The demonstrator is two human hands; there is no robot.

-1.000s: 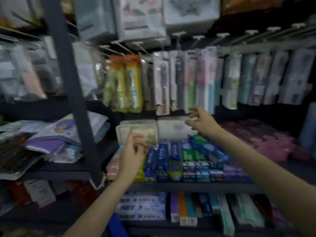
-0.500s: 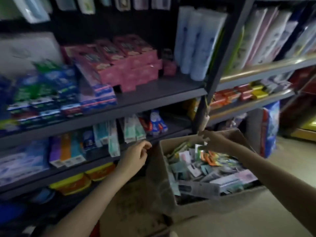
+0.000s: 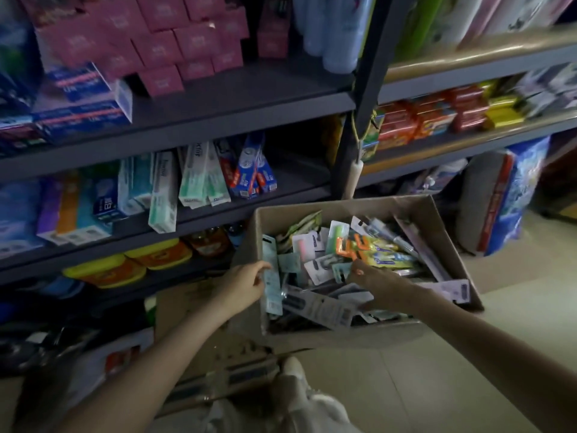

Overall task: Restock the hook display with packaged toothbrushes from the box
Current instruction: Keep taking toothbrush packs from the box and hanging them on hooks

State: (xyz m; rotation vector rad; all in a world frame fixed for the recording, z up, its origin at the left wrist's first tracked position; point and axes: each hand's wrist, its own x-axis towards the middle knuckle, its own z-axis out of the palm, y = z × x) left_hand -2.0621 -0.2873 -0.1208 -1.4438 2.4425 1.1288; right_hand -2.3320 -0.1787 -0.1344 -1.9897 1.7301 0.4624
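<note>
Both hands reached into the open cardboard box that sat on the pale tiled floor at the foot of the dark metal shelving. The box was heaped with packaged toothbrushes, carded packs lying at all angles, among them an orange-and-yellow pack toward the far middle. The left hand was at the box's left wall, its fingers against a tall pale-teal toothbrush pack that stood upright along that wall; whether the fingers actually pinched the pack or only touched it could not be told. The right hand was well apart from it, to the right, down among the packs in the near middle of the box with its fingers bent into the pile; what it gripped, if anything, was hidden by the hand itself. On the shelf to the left of and beyond the box stood boxed toothpaste in teal, white and blue, leaning on one another, with pink cartons on the shelf above. Yellow-lidded tubs sat on the lowest shelf at left. To the right, past the upright post, a blue printed bag leaned on the floor.
</note>
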